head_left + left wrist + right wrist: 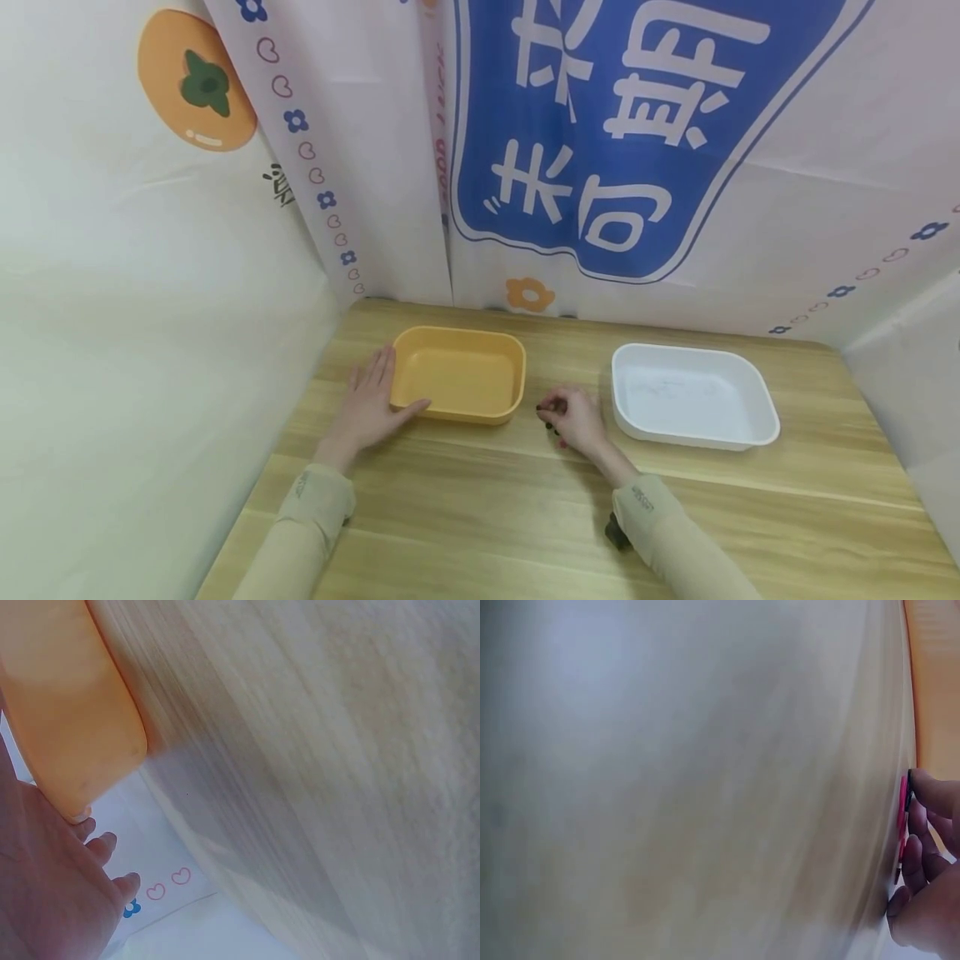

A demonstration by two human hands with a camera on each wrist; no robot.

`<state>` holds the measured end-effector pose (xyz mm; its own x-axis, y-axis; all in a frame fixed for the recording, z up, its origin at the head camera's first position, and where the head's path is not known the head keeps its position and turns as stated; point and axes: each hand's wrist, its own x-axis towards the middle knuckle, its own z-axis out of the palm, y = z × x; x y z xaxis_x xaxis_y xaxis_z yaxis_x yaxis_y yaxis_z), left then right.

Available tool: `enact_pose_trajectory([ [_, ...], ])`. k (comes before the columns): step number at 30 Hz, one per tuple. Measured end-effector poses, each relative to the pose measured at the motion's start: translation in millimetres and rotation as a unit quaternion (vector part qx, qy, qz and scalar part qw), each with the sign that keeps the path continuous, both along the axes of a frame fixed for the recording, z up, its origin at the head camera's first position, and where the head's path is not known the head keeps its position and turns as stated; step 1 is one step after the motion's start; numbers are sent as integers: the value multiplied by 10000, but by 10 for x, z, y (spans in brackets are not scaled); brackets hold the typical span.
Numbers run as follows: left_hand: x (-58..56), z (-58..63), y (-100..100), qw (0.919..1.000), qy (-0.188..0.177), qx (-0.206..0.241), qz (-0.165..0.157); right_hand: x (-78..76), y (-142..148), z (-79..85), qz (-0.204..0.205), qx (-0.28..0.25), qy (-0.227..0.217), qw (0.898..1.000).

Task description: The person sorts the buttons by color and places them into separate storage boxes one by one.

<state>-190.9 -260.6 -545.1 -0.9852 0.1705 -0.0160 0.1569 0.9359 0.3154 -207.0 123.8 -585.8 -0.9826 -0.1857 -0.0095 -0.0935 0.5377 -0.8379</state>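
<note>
My left hand [366,408] lies against the left side of an orange-yellow plastic tray [459,417], its fingers along the rim and the thumb at the near edge. The left wrist view shows the same hand [60,881] touching a corner of that tray [82,712]. Between the two trays, my right hand [576,423] pinches a small black piece [539,408] low over the table. A few small dark pieces [550,426] and a red one [562,445] lie beneath the fingers, partly hidden. In the right wrist view a pink-red flat piece [902,810] sits beside the fingertips; its kind is unclear.
A white plastic tray [697,439] stands to the right of my right hand. The wood-grain table [480,508] is bordered by printed white cloth [375,167] at the back and sides. A dark object [617,532] shows beside the right sleeve.
</note>
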Motion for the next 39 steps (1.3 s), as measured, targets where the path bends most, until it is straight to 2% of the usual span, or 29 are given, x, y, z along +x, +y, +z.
enact_pose_trajectory([
  [10,-6,-10,5,10000,-15,-28,9,13,5,-13,33,419,387,9984],
  [16,-13,-11,1,10000,-30,-43,25,-2,49,-104,35,613,1065,9924],
  [18,-13,-7,1,10000,-39,-29,20,-35,71,-200,40,743,1316,9885],
  [23,-12,-9,-5,10000,-70,-20,12,-12,39,-152,-81,956,1230,9878],
  [25,-11,-10,-5,10000,-85,-13,14,27,9,-56,-148,985,1035,9896],
  [30,-14,-8,3,10000,-83,14,26,30,-1,-55,-258,1006,806,9913],
  [35,-14,-6,0,10000,-79,-26,11,48,17,-57,-280,236,394,9986],
  [39,-16,1,-3,10000,-67,-15,-21,63,32,-26,-312,-390,100,9987],
])
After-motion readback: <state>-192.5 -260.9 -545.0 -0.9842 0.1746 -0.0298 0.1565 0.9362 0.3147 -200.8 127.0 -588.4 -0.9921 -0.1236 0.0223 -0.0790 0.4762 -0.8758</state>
